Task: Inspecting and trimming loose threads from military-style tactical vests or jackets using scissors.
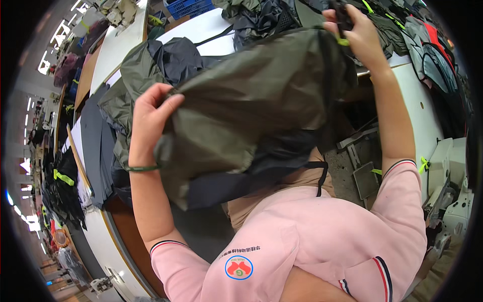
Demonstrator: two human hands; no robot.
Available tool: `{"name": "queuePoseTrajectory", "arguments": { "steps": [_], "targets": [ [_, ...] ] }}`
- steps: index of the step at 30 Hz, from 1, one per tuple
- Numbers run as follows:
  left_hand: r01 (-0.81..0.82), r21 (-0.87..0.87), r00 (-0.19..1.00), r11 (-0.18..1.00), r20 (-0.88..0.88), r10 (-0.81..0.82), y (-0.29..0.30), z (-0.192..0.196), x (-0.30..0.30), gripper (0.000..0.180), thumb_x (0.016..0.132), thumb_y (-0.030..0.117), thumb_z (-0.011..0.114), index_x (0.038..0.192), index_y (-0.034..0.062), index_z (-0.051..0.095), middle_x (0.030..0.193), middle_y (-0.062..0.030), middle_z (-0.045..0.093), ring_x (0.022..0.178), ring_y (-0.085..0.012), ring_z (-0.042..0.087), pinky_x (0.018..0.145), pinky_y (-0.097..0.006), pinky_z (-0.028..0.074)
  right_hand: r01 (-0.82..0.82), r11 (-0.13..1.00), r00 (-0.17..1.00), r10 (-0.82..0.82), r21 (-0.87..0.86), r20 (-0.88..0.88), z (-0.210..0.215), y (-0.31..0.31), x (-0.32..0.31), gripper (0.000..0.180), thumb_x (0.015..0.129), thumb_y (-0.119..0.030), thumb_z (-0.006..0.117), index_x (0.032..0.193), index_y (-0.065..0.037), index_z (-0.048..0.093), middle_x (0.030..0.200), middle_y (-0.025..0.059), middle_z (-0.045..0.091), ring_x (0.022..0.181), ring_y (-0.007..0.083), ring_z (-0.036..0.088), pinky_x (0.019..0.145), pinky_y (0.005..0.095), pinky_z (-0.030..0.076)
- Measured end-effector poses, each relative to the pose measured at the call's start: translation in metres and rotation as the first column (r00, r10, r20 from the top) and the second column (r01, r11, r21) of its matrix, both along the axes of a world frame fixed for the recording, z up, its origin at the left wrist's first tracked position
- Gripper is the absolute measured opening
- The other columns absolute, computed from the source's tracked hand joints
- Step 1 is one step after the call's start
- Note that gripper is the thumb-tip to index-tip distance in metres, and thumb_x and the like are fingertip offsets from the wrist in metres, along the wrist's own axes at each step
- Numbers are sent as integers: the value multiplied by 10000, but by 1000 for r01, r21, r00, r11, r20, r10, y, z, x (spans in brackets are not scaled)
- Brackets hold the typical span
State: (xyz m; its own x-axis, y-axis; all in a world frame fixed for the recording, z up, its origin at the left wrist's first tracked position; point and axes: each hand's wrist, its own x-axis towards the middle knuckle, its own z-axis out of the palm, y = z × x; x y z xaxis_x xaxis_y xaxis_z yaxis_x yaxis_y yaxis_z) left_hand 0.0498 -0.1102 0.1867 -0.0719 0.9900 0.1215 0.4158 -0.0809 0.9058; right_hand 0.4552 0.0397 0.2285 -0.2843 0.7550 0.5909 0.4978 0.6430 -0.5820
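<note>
An olive-green piece of thin, shiny fabric [256, 85], with black panels along its lower edge, hangs stretched out in front of me. My left hand [153, 113] pinches its left edge between thumb and fingers. At the upper right, my right hand [359, 38] is raised and closed around a small black thing [343, 17] whose kind I cannot make out. The fabric's upper right corner, with a yellow-green tab [343, 42], sits at these fingers. A black cord [323, 178] dangles from the fabric over my lap.
More olive and black fabric [136, 75] lies on the white table [214, 25] behind. Dark grey cut pieces [95, 146] drape at the left. Grey and red bags [432, 60] are heaped at the far right, above a white sewing machine [455, 176]. A blue crate [188, 7] stands at the back.
</note>
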Motion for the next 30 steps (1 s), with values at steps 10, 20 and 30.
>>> {"name": "queuePoseTrajectory", "arguments": {
  "steps": [10,20,30],
  "targets": [
    [271,326,767,906,-641,2,-39,-77,83,239,747,108,754,942,59,625,981,-102,586,962,-306,552,832,-403,436,-173,926,980,195,-335,34,-158,-99,2,304,704,143,614,972,6,576,799,60,579,719,138,556,695,264,474],
    [95,87,651,992,-759,4,-110,-153,70,657,695,179,818,1274,89,521,1370,-154,427,1298,-372,379,1061,-471,324,-152,987,986,155,-45,63,-210,-90,8,606,592,148,658,1162,-41,580,1152,146,612,1084,366,578,897,404,490],
    [37,287,814,957,-564,138,-91,-146,92,561,752,157,785,1241,49,530,1354,-167,461,1278,-380,417,1055,-467,342,-144,988,987,147,50,-65,-222,-82,-1,503,591,169,574,1062,-6,579,1033,106,661,827,272,628,732,349,520]
  ]
}}
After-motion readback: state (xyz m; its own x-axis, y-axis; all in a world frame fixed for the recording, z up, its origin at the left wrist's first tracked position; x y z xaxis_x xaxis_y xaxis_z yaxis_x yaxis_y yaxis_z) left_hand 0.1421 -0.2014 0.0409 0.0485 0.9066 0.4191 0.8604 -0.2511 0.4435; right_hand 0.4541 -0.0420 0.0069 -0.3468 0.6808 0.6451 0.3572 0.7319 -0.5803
